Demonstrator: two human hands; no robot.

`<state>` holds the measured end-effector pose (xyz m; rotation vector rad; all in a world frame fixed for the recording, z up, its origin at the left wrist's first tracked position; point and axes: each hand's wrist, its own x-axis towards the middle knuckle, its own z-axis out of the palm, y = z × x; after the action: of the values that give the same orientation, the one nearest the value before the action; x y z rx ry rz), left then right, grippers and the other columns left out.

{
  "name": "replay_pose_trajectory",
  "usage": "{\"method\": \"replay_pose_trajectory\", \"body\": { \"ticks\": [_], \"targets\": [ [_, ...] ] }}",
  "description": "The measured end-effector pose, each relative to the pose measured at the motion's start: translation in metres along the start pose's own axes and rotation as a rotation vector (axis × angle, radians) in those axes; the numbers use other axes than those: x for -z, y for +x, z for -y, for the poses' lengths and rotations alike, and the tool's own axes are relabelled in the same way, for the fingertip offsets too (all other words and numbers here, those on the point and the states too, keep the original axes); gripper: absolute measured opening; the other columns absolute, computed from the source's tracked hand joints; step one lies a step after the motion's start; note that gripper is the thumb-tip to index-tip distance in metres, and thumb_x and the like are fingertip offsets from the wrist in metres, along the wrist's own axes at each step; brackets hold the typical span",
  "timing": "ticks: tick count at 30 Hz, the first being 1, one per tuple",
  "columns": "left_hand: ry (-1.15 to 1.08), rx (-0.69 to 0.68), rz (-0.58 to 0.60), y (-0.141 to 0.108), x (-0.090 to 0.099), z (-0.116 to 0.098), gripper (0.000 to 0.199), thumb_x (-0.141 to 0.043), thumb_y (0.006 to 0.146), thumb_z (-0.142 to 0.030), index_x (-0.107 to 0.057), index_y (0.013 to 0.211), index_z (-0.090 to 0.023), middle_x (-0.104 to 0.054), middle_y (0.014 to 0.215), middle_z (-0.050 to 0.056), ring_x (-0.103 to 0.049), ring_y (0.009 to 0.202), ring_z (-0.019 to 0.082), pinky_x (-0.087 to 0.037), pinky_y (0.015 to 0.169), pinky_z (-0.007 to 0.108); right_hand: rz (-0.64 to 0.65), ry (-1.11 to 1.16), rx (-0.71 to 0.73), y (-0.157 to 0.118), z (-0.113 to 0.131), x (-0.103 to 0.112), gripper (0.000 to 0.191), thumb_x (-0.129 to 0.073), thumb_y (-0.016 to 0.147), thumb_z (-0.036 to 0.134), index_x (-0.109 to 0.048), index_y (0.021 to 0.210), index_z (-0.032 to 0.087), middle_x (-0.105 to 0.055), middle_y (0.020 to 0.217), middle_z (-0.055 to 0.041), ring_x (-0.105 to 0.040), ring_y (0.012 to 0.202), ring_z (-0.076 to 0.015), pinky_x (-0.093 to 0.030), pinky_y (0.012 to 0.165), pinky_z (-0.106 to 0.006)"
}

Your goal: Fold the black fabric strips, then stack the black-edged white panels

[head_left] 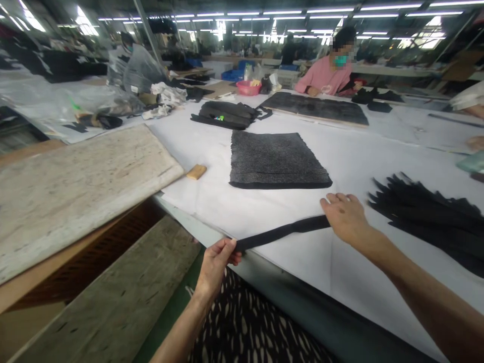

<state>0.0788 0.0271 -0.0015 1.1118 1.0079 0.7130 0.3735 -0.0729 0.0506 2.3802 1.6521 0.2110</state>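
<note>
A long black fabric strip (282,233) stretches between my two hands near the front edge of the white table. My left hand (221,254) pinches the strip's left end between thumb and fingers, just at the table edge. At the other end, my right hand (346,214) is closed over the strip, knuckles up, above the table. Beyond the strip lies a flat stack of dark grey fabric pieces (278,159) with a black front edge. To the right of my right hand is a fanned pile of black strips (431,217).
A pale padded board (86,186) stands at the left, with a small tan block (196,172) beside it. Farther back are a dark fabric bundle (225,114), a pink basket (248,87) and a dark-topped board (315,107). A person in pink (323,75) works across the table (212,206).
</note>
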Motion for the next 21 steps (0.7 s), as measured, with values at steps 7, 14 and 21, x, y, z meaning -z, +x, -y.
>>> {"method": "replay_pose_trajectory", "body": {
  "ticks": [7,14,21],
  "targets": [
    [0.021,-0.022,0.000,0.006,0.011,0.010,0.037,-0.074,0.067,-0.050,-0.065,0.063,-0.014,-0.064,0.056,0.003,-0.055,0.052,0.011,-0.044,0.054,0.021,-0.207,0.495,0.479,0.000,0.067,-0.012,0.021,-0.045,0.087,0.004,-0.060,0.083,0.018,-0.061,0.090,-0.0048,-0.056,0.082,-0.0165,-0.046,0.079,-0.031],
    [0.012,-0.026,-0.021,0.003,0.021,0.010,0.039,-0.074,0.066,-0.051,-0.066,0.061,-0.014,-0.062,0.056,0.003,-0.054,0.054,0.012,-0.044,0.057,0.023,-0.265,0.605,0.481,0.002,0.061,-0.032,0.017,-0.050,0.089,0.008,-0.062,0.083,0.019,-0.061,0.090,-0.0044,-0.055,0.081,-0.0167,-0.046,0.075,-0.031],
    [0.036,-0.017,-0.010,0.002,0.027,0.012,0.038,-0.074,0.067,-0.051,-0.065,0.061,-0.015,-0.061,0.055,0.003,-0.053,0.055,0.013,-0.043,0.057,0.022,-0.316,0.624,0.508,-0.002,0.062,-0.040,0.023,-0.046,0.089,0.004,-0.065,0.085,0.018,-0.061,0.087,-0.0048,-0.054,0.080,-0.0176,-0.046,0.073,-0.032]
  ]
}}
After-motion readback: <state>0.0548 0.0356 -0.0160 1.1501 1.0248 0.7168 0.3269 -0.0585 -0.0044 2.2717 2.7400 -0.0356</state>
